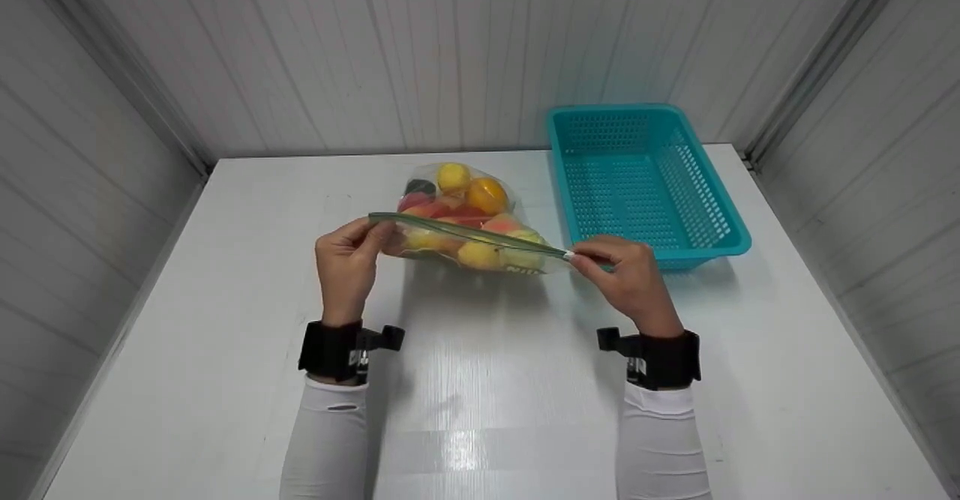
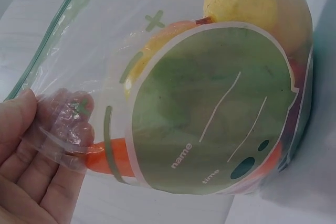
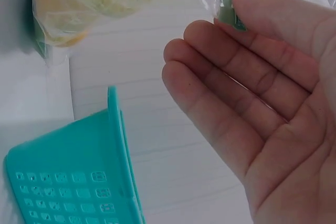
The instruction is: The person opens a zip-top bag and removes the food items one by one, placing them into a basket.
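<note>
Pinching zip bag (image 1: 466, 221) by opp. ends: L hand (image 1: 348, 266), R hand (image 1: 628, 278), extended fwd.

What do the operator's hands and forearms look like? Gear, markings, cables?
Left hand and right hand: no gloves. Pale grey-white fabric sleeves, creased; small dark slit-like mark near the left cuff. Broad black wristbands with pale, unreadable markings, each carrying a small black block-shaped attachment. No cables visible.

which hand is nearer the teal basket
Right: the right hand is by the near-left corner of the teal basket; the left hand is farther off, at the left end of the bag.
</note>
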A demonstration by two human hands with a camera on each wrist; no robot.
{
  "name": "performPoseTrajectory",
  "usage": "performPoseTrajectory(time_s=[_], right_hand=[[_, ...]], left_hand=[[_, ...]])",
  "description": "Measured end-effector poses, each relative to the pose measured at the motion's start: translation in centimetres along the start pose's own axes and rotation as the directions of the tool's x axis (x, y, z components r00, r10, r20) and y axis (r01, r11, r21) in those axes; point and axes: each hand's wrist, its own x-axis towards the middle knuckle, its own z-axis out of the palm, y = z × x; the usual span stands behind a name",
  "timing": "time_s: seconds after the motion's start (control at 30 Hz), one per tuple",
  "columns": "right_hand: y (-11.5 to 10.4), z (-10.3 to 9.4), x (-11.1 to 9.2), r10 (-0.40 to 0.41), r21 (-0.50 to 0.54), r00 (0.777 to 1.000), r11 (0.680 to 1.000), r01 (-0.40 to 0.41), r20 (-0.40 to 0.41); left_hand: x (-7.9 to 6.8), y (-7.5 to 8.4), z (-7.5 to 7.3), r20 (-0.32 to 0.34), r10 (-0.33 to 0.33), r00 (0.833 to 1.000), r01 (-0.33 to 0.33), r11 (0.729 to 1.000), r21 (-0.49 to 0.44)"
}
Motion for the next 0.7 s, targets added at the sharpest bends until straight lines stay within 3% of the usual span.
performPoseTrajectory(time_s=[0.3, 0.5, 0.7], right_hand=[[0.3, -0.3, 0.0, 0.019, -0.017, 1.0, 1.0, -0.019, 0.014], [0.5, -0.4, -0.2, 0.078, -0.039, 0.995, 0.996, -0.076, 0.068], [0.3, -0.4, -0.2, 0.087, -0.052, 0.987, 0.995, -0.08, 0.138]], left_hand=[[-0.3, 0.2, 0.1, 0.066, 0.013, 0.998, -0.009, 0.999, -0.05], [-0.8, 0.4, 0.6, 0.123, 0.055, 0.991, -0.05, 0.998, -0.046], [-1.3, 0.5, 1.0, 0.148, 0.063, 0.987, -0.056, 0.997, -0.052]])
